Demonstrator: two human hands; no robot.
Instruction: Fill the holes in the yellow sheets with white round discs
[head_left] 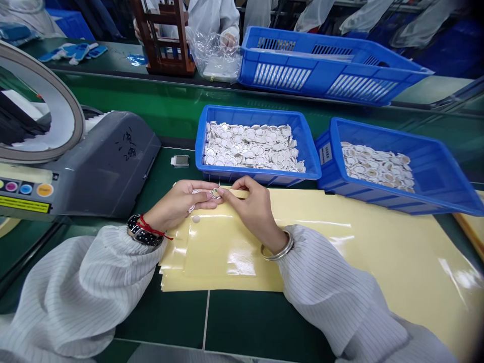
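Note:
My left hand [179, 201] holds several small white discs, with one round ringed disc [215, 193] pinched at its fingertips. Thumb and fingers of my right hand [251, 204] close on the right edge of that same disc. Both hands are just above a stack of glossy yellow sheets [313, 242]. On the top sheet, below my left fingers, lies a single pale round piece [195, 219]. Beyond my hands stands a blue bin [259, 174] heaped with white discs [249, 146].
A second blue bin [401, 194] with more discs stands to the right. At left is a grey tape machine [109, 156] with a large roll [75, 111]. A small display piece [180, 161] lies between. Behind are a blue crate [280, 75], a brown rack [170, 65] and a person [215, 20].

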